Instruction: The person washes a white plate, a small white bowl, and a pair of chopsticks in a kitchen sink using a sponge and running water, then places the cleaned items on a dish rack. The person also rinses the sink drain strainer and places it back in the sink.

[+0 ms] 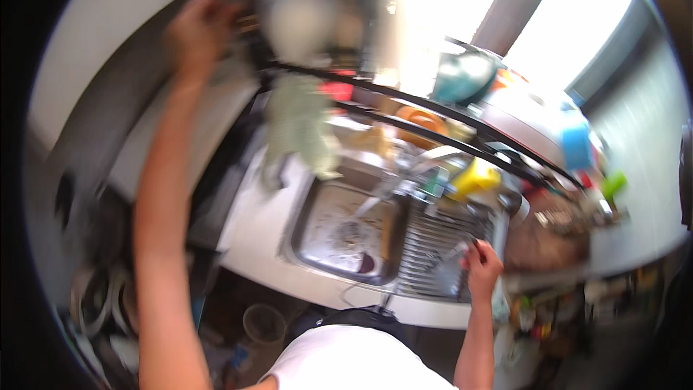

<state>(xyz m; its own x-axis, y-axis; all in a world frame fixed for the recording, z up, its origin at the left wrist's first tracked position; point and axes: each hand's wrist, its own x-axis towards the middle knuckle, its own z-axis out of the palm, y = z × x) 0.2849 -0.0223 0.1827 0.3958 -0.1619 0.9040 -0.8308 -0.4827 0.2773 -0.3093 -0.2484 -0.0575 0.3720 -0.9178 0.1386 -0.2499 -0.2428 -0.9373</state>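
Note:
My left hand is raised at the upper left, beside the end of a dark rack; motion blur hides whether it holds anything. Over the ribbed metal drainboard, my right hand has its fingers closed on a small, blurred utensil, whose pale part points left. A steel sink basin lies before me with dark bits and a dark red piece in it. The faucet reaches over the basin. A pale green cloth hangs from the rack.
Behind the drainboard lies a yellow bottle. A teal bowl and other kitchenware stand on the rack by a bright window. To the right is a brown, rounded object. A round container sits below the counter.

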